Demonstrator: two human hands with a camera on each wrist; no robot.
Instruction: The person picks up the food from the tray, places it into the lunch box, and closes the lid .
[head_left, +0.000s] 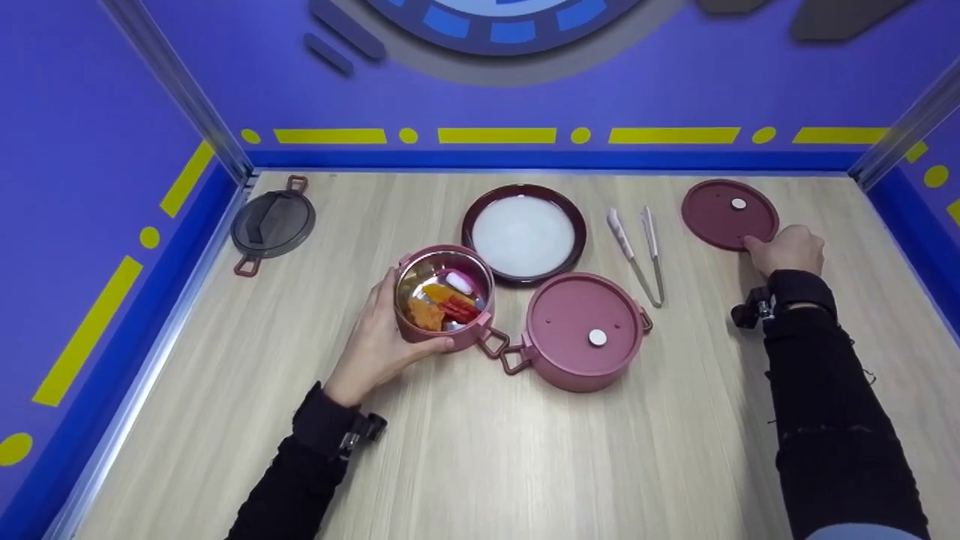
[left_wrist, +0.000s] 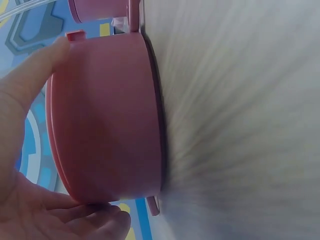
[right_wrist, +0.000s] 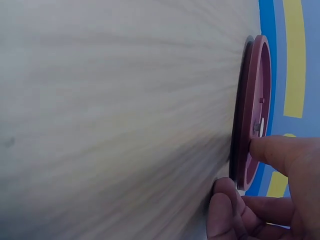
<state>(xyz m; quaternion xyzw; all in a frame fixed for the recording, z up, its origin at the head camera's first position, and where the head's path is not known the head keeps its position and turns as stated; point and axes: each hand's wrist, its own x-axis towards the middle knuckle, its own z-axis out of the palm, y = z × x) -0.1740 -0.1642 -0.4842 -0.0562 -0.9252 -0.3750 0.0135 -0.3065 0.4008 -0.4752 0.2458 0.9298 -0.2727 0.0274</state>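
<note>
My left hand (head_left: pixel 379 334) grips a small pink pot (head_left: pixel 469 339), thumb on the near side and fingers round its left side. The pot has no lid on, and toy-like food pieces (head_left: pixel 444 301) in orange, red and white lie inside it. In the left wrist view, the pot wall (left_wrist: pixel 107 117) stands between thumb and fingers, its base on the table. At the far right my right hand (head_left: pixel 791 251) pinches the near edge of a dark red lid (head_left: pixel 724 221). In the right wrist view, the thumb (right_wrist: pixel 272 150) presses the lid's rim, with curled fingers below it.
A larger lidded pink pot (head_left: pixel 577 375) stands right of the small pot, their loop handles nearly meeting. Behind are a white plate with dark rim (head_left: pixel 523 236) and tongs (head_left: pixel 637 259). A grey lidded piece with loop handles (head_left: pixel 274 223) lies far left. Blue walls enclose the table.
</note>
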